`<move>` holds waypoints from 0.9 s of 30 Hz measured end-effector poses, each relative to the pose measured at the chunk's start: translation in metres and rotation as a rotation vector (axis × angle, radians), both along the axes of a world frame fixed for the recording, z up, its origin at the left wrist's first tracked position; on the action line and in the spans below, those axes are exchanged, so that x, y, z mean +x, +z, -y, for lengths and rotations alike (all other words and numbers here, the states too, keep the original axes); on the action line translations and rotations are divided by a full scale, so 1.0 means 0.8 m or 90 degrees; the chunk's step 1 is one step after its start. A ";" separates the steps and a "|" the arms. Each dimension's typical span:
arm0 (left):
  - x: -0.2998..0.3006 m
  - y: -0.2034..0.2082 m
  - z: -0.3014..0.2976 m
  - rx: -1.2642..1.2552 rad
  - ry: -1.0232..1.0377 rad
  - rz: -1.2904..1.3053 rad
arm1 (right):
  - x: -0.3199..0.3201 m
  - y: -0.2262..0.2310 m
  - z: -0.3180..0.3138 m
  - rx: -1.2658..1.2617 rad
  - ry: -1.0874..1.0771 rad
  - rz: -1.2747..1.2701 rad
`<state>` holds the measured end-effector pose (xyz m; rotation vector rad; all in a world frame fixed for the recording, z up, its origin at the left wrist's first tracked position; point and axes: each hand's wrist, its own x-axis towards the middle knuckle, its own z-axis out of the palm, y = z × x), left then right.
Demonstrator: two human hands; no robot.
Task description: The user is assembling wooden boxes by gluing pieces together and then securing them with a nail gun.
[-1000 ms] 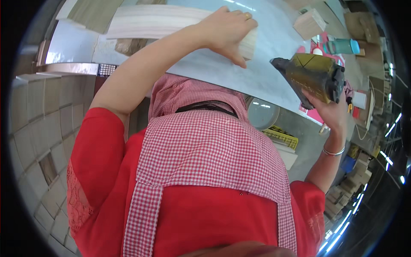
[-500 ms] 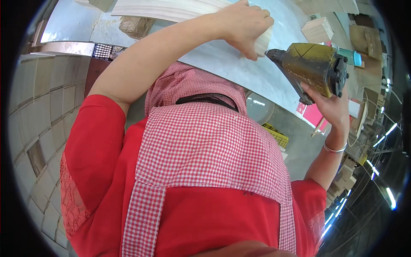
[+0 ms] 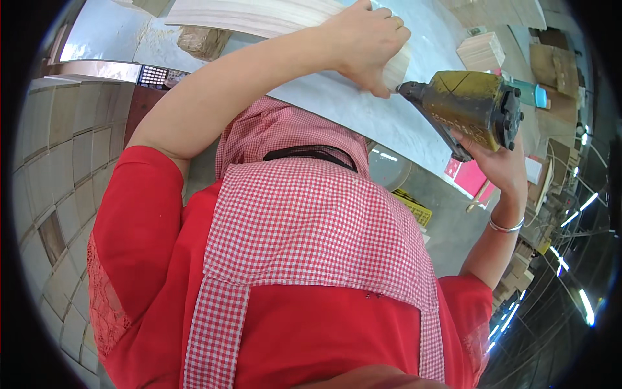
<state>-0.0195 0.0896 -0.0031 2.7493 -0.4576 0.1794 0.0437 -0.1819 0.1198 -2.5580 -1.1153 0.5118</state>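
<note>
Nail gun (image 3: 463, 104), which my right hand (image 3: 495, 162) is gripping over the table's (image 3: 363, 107) near edge, is now nosing in beside the wooden board's (image 3: 253, 16) right end, which my left hand (image 3: 366, 48) is pinching, so both are lining up.

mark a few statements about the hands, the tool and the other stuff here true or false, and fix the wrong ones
1. The right hand holds a yellow-and-black tool. True.
2. The tool's narrow nose points toward the left hand and the end of a pale wooden board. True.
3. The left hand is raised well clear of the board. False: it is on the board, near its end.
4. A silver bracelet circles the left wrist. False: it is on the right wrist.
5. The apron is plain blue. False: it is red-and-white checked.
6. A wooden block lies beyond the tool. True.
</note>
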 end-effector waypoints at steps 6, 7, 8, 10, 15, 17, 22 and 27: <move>-0.002 -0.009 0.003 0.019 0.044 -0.012 | 0.021 -0.005 -0.014 0.094 -0.117 -0.041; -0.003 -0.013 0.004 0.028 0.057 0.002 | 0.027 -0.006 -0.017 0.091 -0.116 -0.034; -0.003 -0.016 0.005 0.016 0.056 0.011 | 0.033 -0.008 -0.020 0.097 -0.107 -0.042; -0.003 -0.022 0.004 -0.003 0.057 0.013 | 0.043 -0.012 -0.024 0.078 -0.106 -0.024; -0.001 -0.026 0.003 -0.009 0.048 0.022 | 0.056 -0.016 -0.028 0.087 -0.099 -0.050; 0.000 -0.026 0.002 -0.011 0.045 0.026 | 0.059 -0.015 -0.029 0.060 -0.093 -0.038; -0.002 -0.025 0.004 -0.007 0.048 0.022 | 0.061 -0.012 -0.037 0.060 -0.125 -0.079; -0.001 -0.023 0.005 -0.017 0.046 0.014 | 0.066 -0.007 -0.040 0.025 -0.152 -0.099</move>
